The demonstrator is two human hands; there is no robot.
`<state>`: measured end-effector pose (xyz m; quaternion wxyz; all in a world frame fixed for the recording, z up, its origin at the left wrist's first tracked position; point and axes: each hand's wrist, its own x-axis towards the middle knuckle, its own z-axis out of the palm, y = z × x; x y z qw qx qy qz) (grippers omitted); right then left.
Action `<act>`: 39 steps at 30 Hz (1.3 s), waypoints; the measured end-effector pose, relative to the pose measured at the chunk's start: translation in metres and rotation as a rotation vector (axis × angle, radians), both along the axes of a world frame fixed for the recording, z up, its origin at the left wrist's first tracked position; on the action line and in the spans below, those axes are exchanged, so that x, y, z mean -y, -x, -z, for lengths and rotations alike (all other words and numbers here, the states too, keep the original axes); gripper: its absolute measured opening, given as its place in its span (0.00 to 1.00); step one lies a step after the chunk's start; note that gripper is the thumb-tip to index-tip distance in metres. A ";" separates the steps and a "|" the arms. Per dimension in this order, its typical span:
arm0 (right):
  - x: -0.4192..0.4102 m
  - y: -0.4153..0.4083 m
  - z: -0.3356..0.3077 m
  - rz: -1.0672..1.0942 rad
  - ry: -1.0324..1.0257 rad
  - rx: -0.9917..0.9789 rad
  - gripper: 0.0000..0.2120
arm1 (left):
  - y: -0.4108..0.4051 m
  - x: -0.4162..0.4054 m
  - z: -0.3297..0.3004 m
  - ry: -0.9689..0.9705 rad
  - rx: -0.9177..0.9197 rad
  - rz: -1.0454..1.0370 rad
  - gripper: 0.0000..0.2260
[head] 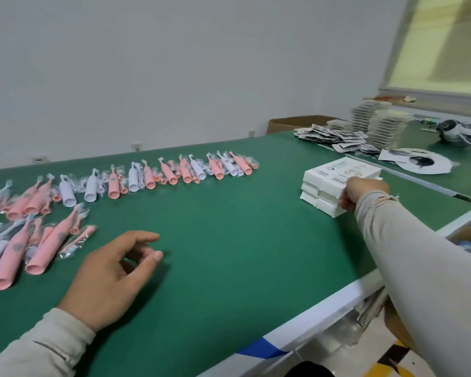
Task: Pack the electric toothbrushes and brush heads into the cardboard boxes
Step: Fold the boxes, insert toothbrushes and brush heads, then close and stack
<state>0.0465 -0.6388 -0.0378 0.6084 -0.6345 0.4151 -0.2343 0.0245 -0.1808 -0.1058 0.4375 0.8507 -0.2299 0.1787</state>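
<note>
A green-topped table [229, 240] carries rows of pink and white electric toothbrushes [158, 175] with bagged brush heads [78, 242], stacked white cardboard boxes [326, 183], and scattered leaflets [335, 137].

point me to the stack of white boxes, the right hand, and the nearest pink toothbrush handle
stack of white boxes [335, 172], head view, printed top face of the top box
right hand [360, 193], head view, back of the hand
nearest pink toothbrush handle [7, 261], head view, middle of the handle body

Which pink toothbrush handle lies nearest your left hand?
The pink toothbrush handle lying just left of the left hand, open end toward the table's near edge; the others lie farther away.
</note>
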 end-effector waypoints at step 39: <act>-0.426 -0.006 0.072 -1.106 0.555 0.426 0.06 | 0.080 -0.291 -0.110 -0.532 -0.066 -1.552 0.17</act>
